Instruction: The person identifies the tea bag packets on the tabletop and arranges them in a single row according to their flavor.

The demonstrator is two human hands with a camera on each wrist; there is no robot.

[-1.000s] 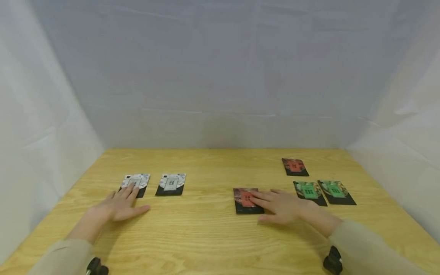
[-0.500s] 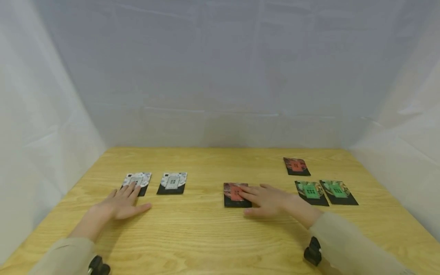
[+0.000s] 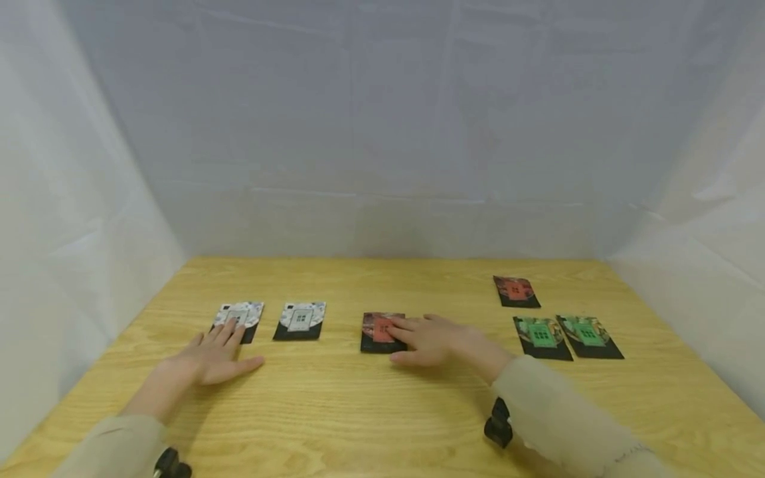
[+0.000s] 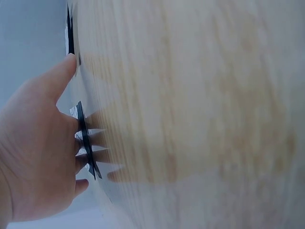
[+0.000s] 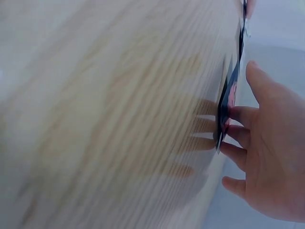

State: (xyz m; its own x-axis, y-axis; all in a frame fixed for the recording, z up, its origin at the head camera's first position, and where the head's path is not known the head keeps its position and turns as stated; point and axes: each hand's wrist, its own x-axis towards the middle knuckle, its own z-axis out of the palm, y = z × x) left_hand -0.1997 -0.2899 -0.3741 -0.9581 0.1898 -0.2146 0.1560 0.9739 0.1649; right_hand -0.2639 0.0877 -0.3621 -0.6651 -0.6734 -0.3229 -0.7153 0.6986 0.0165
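My left hand (image 3: 209, 358) rests with outstretched fingers on the lower part of a white-and-black packet (image 3: 248, 313) at the left. Its thumb points right over the wood. A matching white-and-black packet (image 3: 301, 320) lies just to the right. Near the middle, the straight fingertips of my right hand (image 3: 430, 340) press on the right side of a red-and-black packet (image 3: 375, 332), which lies flat. In the right wrist view the fingertips touch the face of that red packet (image 5: 231, 95), thumb held apart. The left wrist view shows the left fingers against the white packet (image 4: 85, 136) edge-on.
Two green-and-black packets (image 3: 540, 335) lie side by side at the right, behind my right forearm. Another red packet (image 3: 516, 291) sits farther back. The wooden table (image 3: 335, 418) is enclosed by white sheeting (image 3: 382, 133) at the back and both sides.
My right hand has slid the red packet leftward across the table, nearer the white packets. The left hand has stayed in place on its packet.
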